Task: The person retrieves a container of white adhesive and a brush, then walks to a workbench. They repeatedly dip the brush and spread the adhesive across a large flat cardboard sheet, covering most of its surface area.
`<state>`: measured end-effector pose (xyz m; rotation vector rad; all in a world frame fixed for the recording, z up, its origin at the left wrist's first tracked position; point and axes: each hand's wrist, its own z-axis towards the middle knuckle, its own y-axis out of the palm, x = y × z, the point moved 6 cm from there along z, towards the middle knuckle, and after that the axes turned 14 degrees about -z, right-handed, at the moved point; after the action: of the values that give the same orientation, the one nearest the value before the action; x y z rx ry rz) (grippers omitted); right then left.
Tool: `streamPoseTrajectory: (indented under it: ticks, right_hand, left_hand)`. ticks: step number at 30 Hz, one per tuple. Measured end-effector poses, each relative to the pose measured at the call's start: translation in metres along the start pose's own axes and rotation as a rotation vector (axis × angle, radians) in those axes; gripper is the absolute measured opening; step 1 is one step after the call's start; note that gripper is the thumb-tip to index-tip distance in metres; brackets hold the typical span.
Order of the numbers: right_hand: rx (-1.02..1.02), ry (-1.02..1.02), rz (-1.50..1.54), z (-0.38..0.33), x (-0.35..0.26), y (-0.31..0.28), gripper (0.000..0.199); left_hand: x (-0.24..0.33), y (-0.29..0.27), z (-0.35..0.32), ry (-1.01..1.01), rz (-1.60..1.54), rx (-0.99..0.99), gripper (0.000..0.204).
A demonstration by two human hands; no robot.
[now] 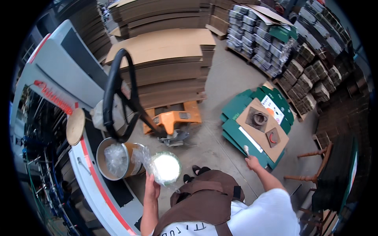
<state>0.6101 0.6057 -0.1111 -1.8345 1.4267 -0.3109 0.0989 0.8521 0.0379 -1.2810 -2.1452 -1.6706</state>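
My left hand [152, 186] is closed on the near left side of a round tub [167, 167] of bright white contents. Clear plastic film [142, 155] hangs about the tub's rim. My right hand [252, 162] reaches forward and right, its fingers wrapped round a small tool with a pale tip [246, 149]; its exact kind is too small to make out. Just beyond that hand lies a pile of green cardboard sheets [232, 135]. On it rests a brown board [258, 129] bearing two dark square pieces, one with a ring [260, 119], the other with a red arc [272, 137].
Left of the tub stands a drum [103, 170] with a clear bag [116, 159] inside. An orange pallet jack [172, 118] with a black handle [134, 84] stands before stacked cardboard [165, 49]. A pale machine [94, 188] runs along the left; a wooden chair [315, 177] stands right.
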Motion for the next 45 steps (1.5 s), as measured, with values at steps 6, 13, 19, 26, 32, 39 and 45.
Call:
streamPoseTrajectory:
  ticks: [6,13,19,26,32,39,45]
  right_hand:
    - [0.515,0.388,0.002,-0.039,0.292,-0.001,0.030]
    - [0.171,1.029,0.774,-0.115,0.329,0.078,0.023]
    - [0.091,1.105,1.001,-0.069,0.295,0.039,0.033]
    - [0.128,0.719,1.107,0.074,0.180,-0.074,0.028]
    - [0.236,0.378,1.084,0.233,0.058,-0.222,0.025]
    - [0.424,0.220,1.057,0.317,-0.074,-0.352,0.043]
    - [0.229,0.262,0.917,0.434,-0.120,-0.415,0.042]
  left_hand:
    - [-0.072,0.099,0.114,-0.176,0.050,-0.125,0.068]
    - [-0.107,0.207,0.202,-0.258,0.178,-0.189,0.067]
    - [-0.151,0.323,0.283,-0.255,0.180,-0.247,0.060]
    - [-0.183,0.425,0.404,-0.227,0.191,-0.311,0.060]
    - [-0.200,0.488,0.523,-0.208,0.196,-0.301,0.052]
    - [-0.211,0.533,0.646,-0.368,0.269,-0.202,0.057]
    - [-0.244,0.615,0.741,-0.404,0.293,-0.270,0.063]
